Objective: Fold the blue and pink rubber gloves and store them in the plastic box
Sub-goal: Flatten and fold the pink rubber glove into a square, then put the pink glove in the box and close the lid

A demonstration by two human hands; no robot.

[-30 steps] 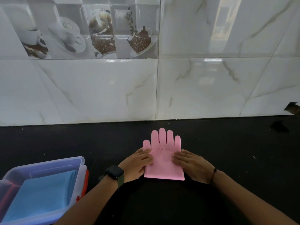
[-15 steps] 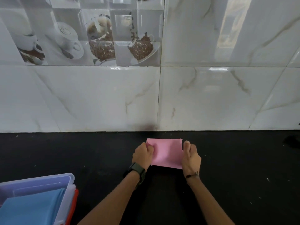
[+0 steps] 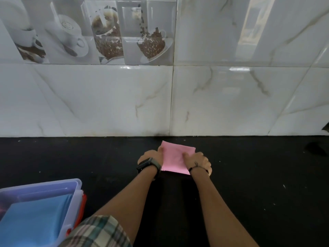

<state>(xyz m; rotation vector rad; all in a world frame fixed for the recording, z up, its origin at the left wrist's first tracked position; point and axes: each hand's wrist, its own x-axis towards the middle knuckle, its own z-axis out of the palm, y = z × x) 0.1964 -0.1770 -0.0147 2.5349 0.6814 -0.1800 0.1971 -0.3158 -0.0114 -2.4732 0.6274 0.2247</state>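
The pink glove (image 3: pixel 173 157) lies folded into a small rectangle on the black counter (image 3: pixel 258 175), close to the wall. My left hand (image 3: pixel 152 156), with a dark watch on the wrist, grips its left edge. On the glove's right side rests my right hand (image 3: pixel 197 162), fingers curled over the edge and a thin cord bracelet at the wrist. The glove's fingers are hidden inside the fold. At the bottom left stands the translucent plastic box (image 3: pixel 76 188), and the folded blue glove (image 3: pixel 33 220) lies flat inside it.
A glossy white marble-tile wall (image 3: pixel 106 104) rises right behind the counter, with coffee-cup picture tiles higher up. A red clasp (image 3: pixel 82 205) sticks out on the box's right side. A dark object (image 3: pixel 315 148) sits at the counter's far right.
The pink glove went from flat with its fingers showing to folded in half. Both hands moved from pressing beside it to gripping its two side edges, farther from me.
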